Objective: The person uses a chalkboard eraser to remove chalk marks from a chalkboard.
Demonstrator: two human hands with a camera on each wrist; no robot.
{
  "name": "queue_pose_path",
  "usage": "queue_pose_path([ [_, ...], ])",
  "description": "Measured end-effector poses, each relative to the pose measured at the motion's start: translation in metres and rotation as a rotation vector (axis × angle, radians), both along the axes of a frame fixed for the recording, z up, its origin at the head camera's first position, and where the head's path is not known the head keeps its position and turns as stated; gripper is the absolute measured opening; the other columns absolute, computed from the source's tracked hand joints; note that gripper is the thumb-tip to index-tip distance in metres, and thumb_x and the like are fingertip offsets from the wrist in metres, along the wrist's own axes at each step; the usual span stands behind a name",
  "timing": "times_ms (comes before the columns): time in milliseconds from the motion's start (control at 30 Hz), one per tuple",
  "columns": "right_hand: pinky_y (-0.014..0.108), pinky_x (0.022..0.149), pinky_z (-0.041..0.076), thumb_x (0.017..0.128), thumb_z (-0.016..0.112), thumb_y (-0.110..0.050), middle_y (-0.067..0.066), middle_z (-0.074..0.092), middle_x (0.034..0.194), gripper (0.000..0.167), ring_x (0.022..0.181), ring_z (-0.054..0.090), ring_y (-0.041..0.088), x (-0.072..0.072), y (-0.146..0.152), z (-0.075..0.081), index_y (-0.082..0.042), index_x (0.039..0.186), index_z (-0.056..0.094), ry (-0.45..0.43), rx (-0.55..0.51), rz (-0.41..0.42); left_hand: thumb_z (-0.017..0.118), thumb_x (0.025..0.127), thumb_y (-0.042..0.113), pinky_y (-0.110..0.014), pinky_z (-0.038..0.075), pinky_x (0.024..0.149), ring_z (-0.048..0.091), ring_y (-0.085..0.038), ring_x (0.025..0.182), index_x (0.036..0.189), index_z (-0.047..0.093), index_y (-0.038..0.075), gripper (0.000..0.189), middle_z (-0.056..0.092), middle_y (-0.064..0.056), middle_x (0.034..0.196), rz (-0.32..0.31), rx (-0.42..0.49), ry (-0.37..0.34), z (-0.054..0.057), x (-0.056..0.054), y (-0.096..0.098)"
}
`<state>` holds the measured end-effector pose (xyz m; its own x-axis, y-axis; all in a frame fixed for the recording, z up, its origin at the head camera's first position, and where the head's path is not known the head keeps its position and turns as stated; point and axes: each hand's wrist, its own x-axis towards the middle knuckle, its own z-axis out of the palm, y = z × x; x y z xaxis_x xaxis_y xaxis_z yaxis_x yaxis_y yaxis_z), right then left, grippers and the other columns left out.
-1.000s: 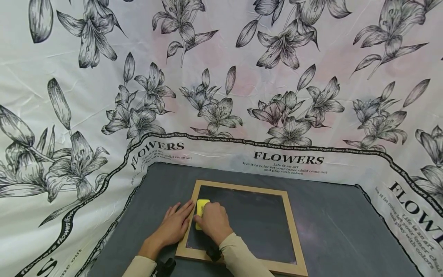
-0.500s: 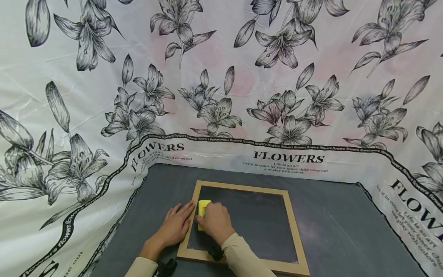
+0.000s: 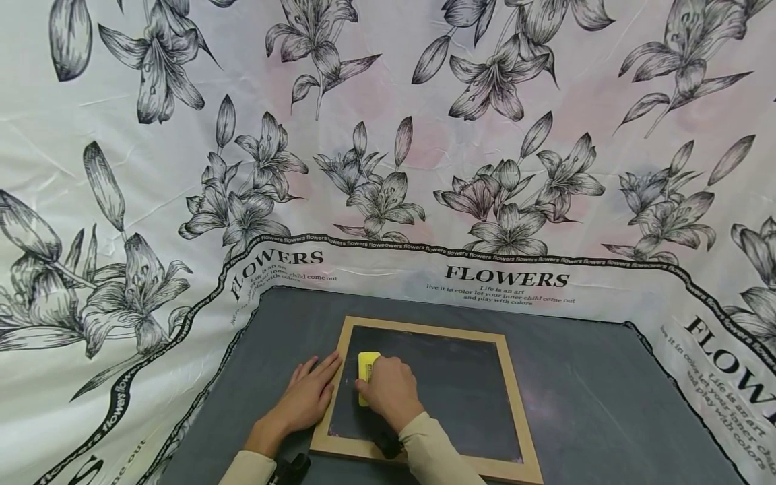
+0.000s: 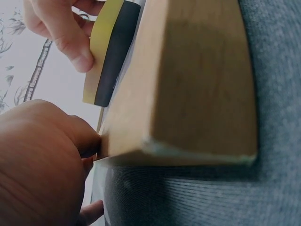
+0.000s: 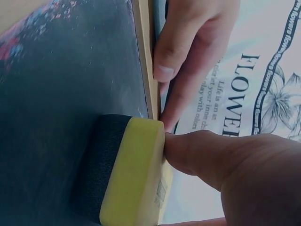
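A small chalkboard point(image 3: 455, 397) with a pale wooden frame point(image 3: 510, 394) lies on the dark tabletop. My right hand point(image 3: 391, 392) pinches a yellow chalkboard eraser point(image 3: 364, 378) between thumb and fingers, over the left part of the board. In the right wrist view the eraser's black felt side point(image 5: 99, 165) faces the board surface. Along the left side of the frame, my left hand point(image 3: 303, 399) presses with extended fingers. The left wrist view has its thumb point(image 4: 85, 136) against the frame's wooden edge point(image 4: 197, 89).
Pink and blue chalk smears point(image 5: 11, 49) mark one border of the board near the frame. A grey cloth point(image 3: 582, 397) covers the table. Behind and to the sides hangs a white curtain point(image 3: 394, 283) printed with lilies and lettering.
My right hand has slid the eraser a little to the right, away from the left side of the frame. My left hand keeps its place on the frame.
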<state>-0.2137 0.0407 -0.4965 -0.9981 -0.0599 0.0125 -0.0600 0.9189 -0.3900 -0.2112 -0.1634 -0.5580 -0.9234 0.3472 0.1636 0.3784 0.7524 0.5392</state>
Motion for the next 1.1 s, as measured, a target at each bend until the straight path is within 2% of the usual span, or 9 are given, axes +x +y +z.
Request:
queue_pose_path([
  [133, 0.041, 0.064, 0.061, 0.09, 0.09, -0.042, 0.007, 0.064, 0.078, 0.049, 0.066, 0.061, 0.021, 0.001, 0.007, 0.0, 0.002, 0.106, 0.076, 0.002, -0.004, -0.012, 0.059, 0.11, 0.01, -0.083, 0.022, 0.123, 0.037, -0.059, 0.156, 0.164, 0.052, 0.007, 0.055, 0.046, -0.013, 0.173, 0.008, -0.01, -0.012, 0.002, -0.001, 0.001],
  [300, 0.039, 0.059, 0.056, 0.088, 0.091, -0.043, 0.006, 0.063, 0.076, 0.05, 0.063, 0.059, 0.021, 0.001, 0.014, 0.002, 0.001, 0.106, 0.076, 0.005, 0.01, -0.029, 0.058, 0.11, 0.012, -0.086, 0.023, 0.118, 0.039, -0.062, 0.152, 0.163, 0.053, 0.006, 0.054, 0.048, -0.015, 0.171, -0.021, 0.039, 0.044, -0.003, -0.001, -0.002],
  [400, 0.038, 0.057, 0.054, 0.088, 0.091, -0.046, 0.006, 0.062, 0.076, 0.054, 0.063, 0.059, 0.021, 0.001, 0.017, 0.002, 0.001, 0.109, 0.076, -0.014, 0.032, -0.047, 0.057, 0.111, 0.012, -0.086, 0.021, 0.119, 0.037, -0.062, 0.154, 0.163, 0.052, 0.005, 0.053, 0.048, -0.016, 0.171, -0.035, 0.05, 0.039, -0.003, -0.001, -0.003],
  [633, 0.039, 0.057, 0.053, 0.086, 0.09, -0.05, 0.007, 0.063, 0.077, 0.058, 0.065, 0.059, 0.023, 0.002, 0.027, 0.003, -0.001, 0.113, 0.075, -0.033, 0.084, -0.091, 0.056, 0.111, 0.01, -0.082, 0.02, 0.123, 0.034, -0.058, 0.158, 0.165, 0.05, 0.005, 0.054, 0.045, -0.014, 0.174, -0.023, 0.015, -0.017, 0.004, 0.0, -0.001],
  [867, 0.038, 0.057, 0.052, 0.086, 0.09, -0.051, 0.006, 0.062, 0.078, 0.056, 0.066, 0.058, 0.024, 0.001, 0.042, 0.001, -0.002, 0.111, 0.075, -0.056, 0.079, -0.12, 0.057, 0.111, 0.01, -0.082, 0.019, 0.124, 0.033, -0.058, 0.159, 0.165, 0.049, 0.005, 0.055, 0.044, -0.014, 0.174, -0.03, 0.027, -0.023, 0.005, 0.002, -0.001],
  [1100, 0.038, 0.058, 0.051, 0.086, 0.089, -0.052, 0.007, 0.063, 0.08, 0.059, 0.068, 0.059, 0.024, 0.002, 0.055, 0.002, -0.003, 0.115, 0.075, -0.075, 0.093, -0.142, 0.057, 0.111, 0.009, -0.084, 0.021, 0.12, 0.035, -0.061, 0.156, 0.164, 0.051, 0.003, 0.054, 0.046, -0.017, 0.172, -0.047, 0.048, 0.019, 0.002, 0.001, -0.002],
])
